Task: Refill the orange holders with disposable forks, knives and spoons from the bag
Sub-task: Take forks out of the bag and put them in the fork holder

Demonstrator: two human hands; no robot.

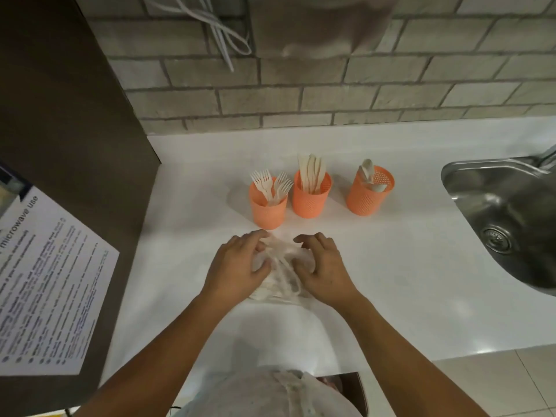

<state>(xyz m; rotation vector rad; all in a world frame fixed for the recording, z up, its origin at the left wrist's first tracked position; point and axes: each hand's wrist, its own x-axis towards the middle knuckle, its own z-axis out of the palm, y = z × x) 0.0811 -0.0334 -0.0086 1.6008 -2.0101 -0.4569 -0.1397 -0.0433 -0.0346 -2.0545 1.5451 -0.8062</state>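
Three orange perforated holders stand in a row on the white counter: the left holder (267, 209) has several forks, the middle holder (310, 196) several knives, the right holder (367, 192) a few spoons. In front of them lies a clear plastic bag (281, 269) of pale disposable cutlery. My left hand (237, 266) grips the bag's left side, thumb pressed into the plastic. My right hand (323, 267) grips its right side, fingers curled over the top. The bag's contents are partly hidden under my hands.
A steel sink (508, 218) is set into the counter (391, 266) at the right. A dark cabinet side with a printed microwave notice (45, 281) stands at the left. A grey brick wall (331, 94) backs the counter.
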